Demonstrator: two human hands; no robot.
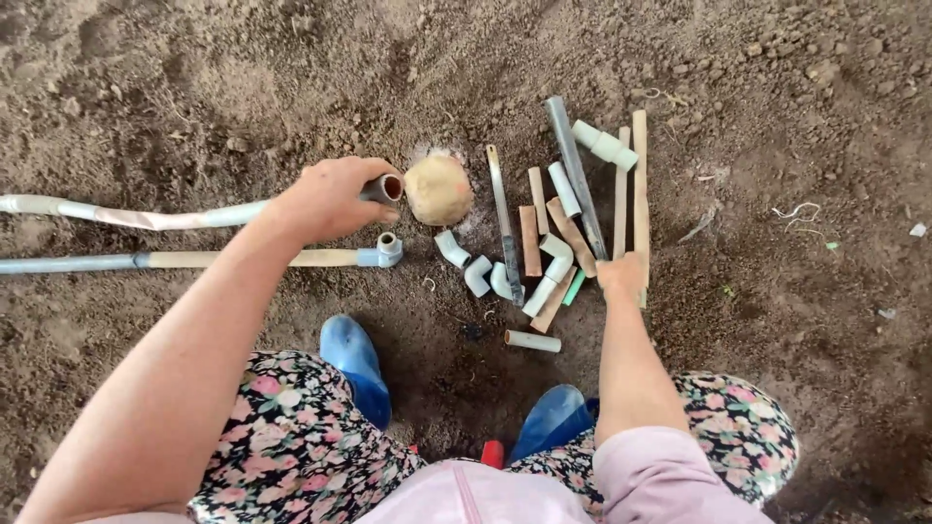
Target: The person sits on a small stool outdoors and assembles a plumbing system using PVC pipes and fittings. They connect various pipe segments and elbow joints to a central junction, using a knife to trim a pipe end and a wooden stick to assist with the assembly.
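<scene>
- At the far left, two long pipes lie on the bare soil (194, 87); the nearer pipe (194, 259) ends in a grey elbow fitting (388, 248).
- My left hand (325, 199) is clamped around the end of the farther, bent pipe (146, 217), its open mouth showing past my fingers.
- Just right of that mouth sits a round tan stone (438, 189).
- Further right lies a heap of short pipe pieces (563, 223) and elbows.
- My right hand (621, 275) rests on the heap's near edge; whether it grips anything, I cannot tell.
- My blue boots (356, 361) stand nearest.

Outdoor plot: bare tilled soil (194, 87)
</scene>
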